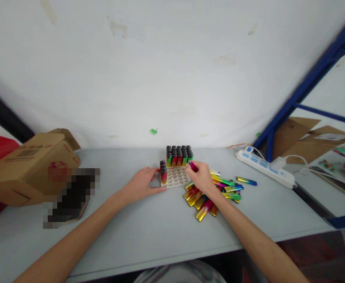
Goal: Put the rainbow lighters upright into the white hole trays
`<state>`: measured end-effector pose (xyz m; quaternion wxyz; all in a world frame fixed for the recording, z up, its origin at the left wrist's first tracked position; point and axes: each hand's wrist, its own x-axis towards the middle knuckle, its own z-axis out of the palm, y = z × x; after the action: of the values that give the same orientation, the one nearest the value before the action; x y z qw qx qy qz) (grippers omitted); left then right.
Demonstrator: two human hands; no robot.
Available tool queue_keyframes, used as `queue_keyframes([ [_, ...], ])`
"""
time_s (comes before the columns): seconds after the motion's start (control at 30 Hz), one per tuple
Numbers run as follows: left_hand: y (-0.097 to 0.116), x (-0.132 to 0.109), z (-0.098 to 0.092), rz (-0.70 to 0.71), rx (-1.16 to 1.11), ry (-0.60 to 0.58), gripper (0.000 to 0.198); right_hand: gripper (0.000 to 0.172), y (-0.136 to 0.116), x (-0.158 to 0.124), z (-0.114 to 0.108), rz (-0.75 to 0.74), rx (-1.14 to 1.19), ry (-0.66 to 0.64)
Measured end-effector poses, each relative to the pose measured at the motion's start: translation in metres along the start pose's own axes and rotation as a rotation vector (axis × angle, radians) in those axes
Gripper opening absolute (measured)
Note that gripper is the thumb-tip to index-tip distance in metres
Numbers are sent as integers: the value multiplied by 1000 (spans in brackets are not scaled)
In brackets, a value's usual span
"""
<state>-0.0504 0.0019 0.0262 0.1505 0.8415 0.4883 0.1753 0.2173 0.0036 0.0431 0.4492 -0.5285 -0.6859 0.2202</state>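
A white tray [178, 179] with rows of round holes lies on the table in front of me. My left hand [142, 184] grips its left end, thumb along the front edge and fingers at the back. A short column of lighters [163, 175] with black tops stands upright in the tray's left side. Over the tray's right end, my right hand [200, 175] pinches a purple-pink lighter [193, 166], partly hidden by the fingers. Beneath and beside my right forearm lies a loose pile of shiny multicoloured lighters [203, 212]. Behind the tray stands a block of upright lighters [179, 157].
One lighter [247, 181] lies apart to the right. A white power strip [265, 167] with plugs and cables is farther right, near a blue metal frame [296, 94]. At left are a cardboard box [30, 169] and a dark, blurred-out flat object [74, 196]. A wall closes off the back.
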Motion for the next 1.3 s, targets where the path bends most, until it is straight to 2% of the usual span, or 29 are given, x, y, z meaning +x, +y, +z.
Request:
queue_keyframes([
  [0.2,1,-1,0,9,-11,16,60,52,-7,-3,-5,-67,-49,-46],
  [0.4,1,0,-1,14,7,9,59,38,-10,-6,-4,-75,-43,-52],
  [0.57,2,-1,-1,11,9,4,59,41,-11,-7,-6,-100,-37,-100],
  [0.8,2,-2,0,14,21,14,62,48,-12,-10,-7,-379,-93,-249],
  [0.93,2,-2,1,17,27,20,63,50,-14,-13,-3,-312,-96,-342],
  [1.1,2,-3,2,37,38,16,61,35,-16,-16,3,-233,-27,-386],
  [1.2,0,-2,4,51,41,26,57,31,-15,-17,10,-262,-135,-434],
  [1.3,-2,-1,5,72,37,41,53,26,-17,-19,21,-324,-347,-430],
])
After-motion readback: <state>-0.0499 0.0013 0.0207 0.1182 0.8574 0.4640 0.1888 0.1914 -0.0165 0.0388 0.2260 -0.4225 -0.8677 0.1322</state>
